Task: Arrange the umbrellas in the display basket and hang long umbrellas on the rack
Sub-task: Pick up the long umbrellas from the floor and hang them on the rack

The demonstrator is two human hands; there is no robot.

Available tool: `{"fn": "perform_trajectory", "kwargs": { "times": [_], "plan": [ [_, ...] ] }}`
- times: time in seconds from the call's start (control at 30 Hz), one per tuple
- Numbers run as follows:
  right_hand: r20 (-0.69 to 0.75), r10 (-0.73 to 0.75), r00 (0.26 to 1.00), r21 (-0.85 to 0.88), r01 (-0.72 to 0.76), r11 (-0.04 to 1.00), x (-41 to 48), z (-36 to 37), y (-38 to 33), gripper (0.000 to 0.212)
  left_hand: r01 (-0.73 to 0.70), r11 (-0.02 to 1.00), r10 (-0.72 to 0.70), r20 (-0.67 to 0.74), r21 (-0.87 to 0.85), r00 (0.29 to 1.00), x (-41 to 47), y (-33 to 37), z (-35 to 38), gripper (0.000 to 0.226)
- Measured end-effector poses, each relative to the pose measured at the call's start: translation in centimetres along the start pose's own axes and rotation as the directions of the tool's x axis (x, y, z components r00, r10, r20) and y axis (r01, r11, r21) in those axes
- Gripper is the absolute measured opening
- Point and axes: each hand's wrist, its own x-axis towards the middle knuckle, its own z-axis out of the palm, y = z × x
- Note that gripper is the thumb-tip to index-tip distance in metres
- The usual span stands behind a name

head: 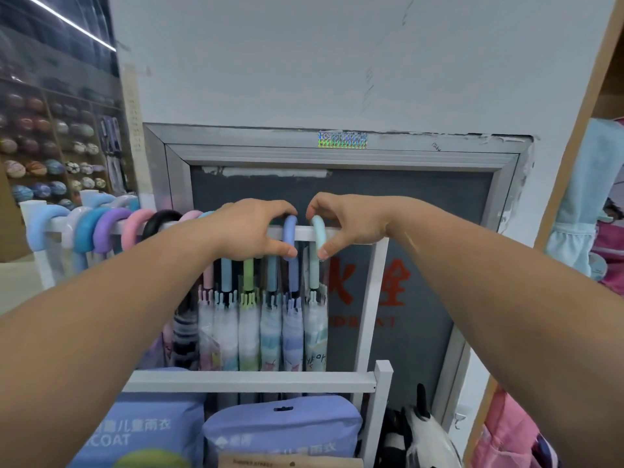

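Observation:
A white rack [373, 292] carries a row of long umbrellas hooked by curved pastel handles over its top bar. My left hand [251, 229] pinches the periwinkle-blue handle [290, 231], thumb below and fingers on top. Just to the right, my right hand [347, 224] pinches the pale mint handle [318, 231], the last one in the row. Both umbrellas hang straight down with folded clear canopies [304, 332]. More handles, blue, purple, pink and black [101, 228], fill the bar to the left. No display basket shows.
Purple raincoat packs [283, 427] lie in the rack's lower part, behind a white crossbar [250, 381]. A grey framed hydrant panel [422, 265] is behind the rack. Shelves of balls [44, 153] stand far left; pink and blue goods [587, 231] hang at right.

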Motion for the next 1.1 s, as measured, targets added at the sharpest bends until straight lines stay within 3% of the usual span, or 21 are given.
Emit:
{"fn": "perform_trajectory", "kwargs": {
  "times": [0.47, 0.57, 0.67, 0.83, 0.97, 1.1],
  "plan": [
    [-0.116, 0.171, 0.978, -0.025, -0.175, 0.984, -2.6, 2.7, -1.6, 0.086, -0.049, 0.995, 0.058, -0.099, 0.089, 0.993, -1.4, 0.7, 1.4, 0.085],
    [-0.221, 0.172, 0.960, 0.068, -0.161, 0.985, -5.3, 3.0, -2.2, 0.075, -0.081, 0.997, 0.083, -0.134, 0.017, 0.988, -2.5, 1.3, 1.5, 0.096],
    [-0.377, 0.145, 0.915, 0.044, -0.138, 0.989, -8.9, 3.3, -2.1, 0.060, -0.118, 0.993, 0.122, -0.199, 0.029, 0.972, -3.9, 3.0, 0.9, 0.097],
    [-0.467, 0.191, 0.864, -0.020, -0.226, 0.974, -17.0, 5.0, 0.5, 0.049, -0.255, 0.966, 0.254, -0.309, 0.038, 0.916, -6.3, 9.8, 1.2, 0.078],
    [-0.450, 0.337, 0.827, -0.041, -0.396, 0.917, -26.4, 6.6, 4.1, 0.049, -0.367, 0.930, 0.354, -0.233, -0.011, 0.906, -7.7, 17.9, 4.3, 0.082],
    [-0.411, 0.489, 0.769, -0.029, -0.548, 0.836, -38.6, 8.5, 8.5, 0.045, -0.389, 0.920, 0.382, -0.106, -0.052, 0.918, -9.5, 28.1, 8.2, 0.072]
  ]
}}
